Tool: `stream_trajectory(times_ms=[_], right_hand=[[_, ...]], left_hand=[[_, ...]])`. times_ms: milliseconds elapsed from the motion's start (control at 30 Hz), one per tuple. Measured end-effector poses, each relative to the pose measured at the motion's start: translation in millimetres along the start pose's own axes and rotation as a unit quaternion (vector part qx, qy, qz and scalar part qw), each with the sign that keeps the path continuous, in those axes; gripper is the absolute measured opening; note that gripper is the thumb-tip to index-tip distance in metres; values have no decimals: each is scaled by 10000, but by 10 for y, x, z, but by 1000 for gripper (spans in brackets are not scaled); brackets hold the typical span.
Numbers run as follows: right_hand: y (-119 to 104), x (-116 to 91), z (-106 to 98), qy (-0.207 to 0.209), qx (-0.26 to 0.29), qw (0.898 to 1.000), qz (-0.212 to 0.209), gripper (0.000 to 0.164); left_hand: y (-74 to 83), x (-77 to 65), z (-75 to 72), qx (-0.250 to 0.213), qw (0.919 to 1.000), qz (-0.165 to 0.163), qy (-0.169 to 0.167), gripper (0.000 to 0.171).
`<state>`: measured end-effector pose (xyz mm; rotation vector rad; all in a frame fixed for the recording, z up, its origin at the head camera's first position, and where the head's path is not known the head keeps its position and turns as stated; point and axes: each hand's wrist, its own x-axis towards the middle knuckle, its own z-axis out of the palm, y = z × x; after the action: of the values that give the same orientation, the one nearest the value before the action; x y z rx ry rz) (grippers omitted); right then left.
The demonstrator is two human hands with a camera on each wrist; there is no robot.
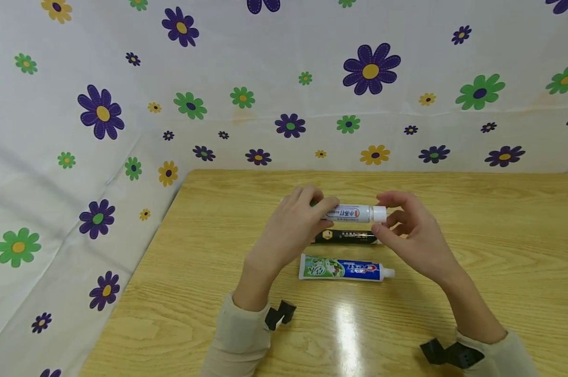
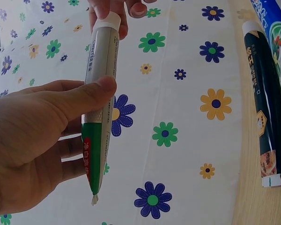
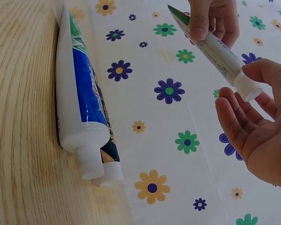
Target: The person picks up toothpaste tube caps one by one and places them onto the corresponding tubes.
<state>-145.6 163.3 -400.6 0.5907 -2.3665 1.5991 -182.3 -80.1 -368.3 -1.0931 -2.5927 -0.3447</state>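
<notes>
My left hand (image 1: 284,225) grips a toothpaste tube (image 1: 347,212), silver-white with a green end, by its middle and lower part. The left thumb lies along the tube in the left wrist view, where the tube (image 2: 99,98) stands nearly upright, cap at the top. My right hand (image 1: 415,235) has its thumb and forefinger on opposite sides of the white cap (image 3: 247,88); its other fingers are spread more loosely below. Close to both hands lies a black toothpaste tube (image 1: 347,236), partly covered by the left fingers. Nearer me is a blue and green toothpaste tube (image 1: 342,268).
The wooden table (image 1: 208,251) carries the two lying tubes, roughly parallel, caps to the right. A white cloth (image 1: 265,63) with printed flowers hangs behind the table and along its left side. Black wrist mounts (image 1: 453,354) sit on the sleeves.
</notes>
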Motion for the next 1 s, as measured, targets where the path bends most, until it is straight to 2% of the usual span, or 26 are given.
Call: stream_trajectory(times_ms=[633, 1000], right_hand=[[7, -13, 7, -1, -231, 9997, 81, 45], [1, -9, 1, -54, -181, 9997, 120, 38]], left_hand=[[-21, -5, 13, -32, 10000, -11, -16, 34], [-21, -10, 10, 6, 10000, 13, 3, 34]])
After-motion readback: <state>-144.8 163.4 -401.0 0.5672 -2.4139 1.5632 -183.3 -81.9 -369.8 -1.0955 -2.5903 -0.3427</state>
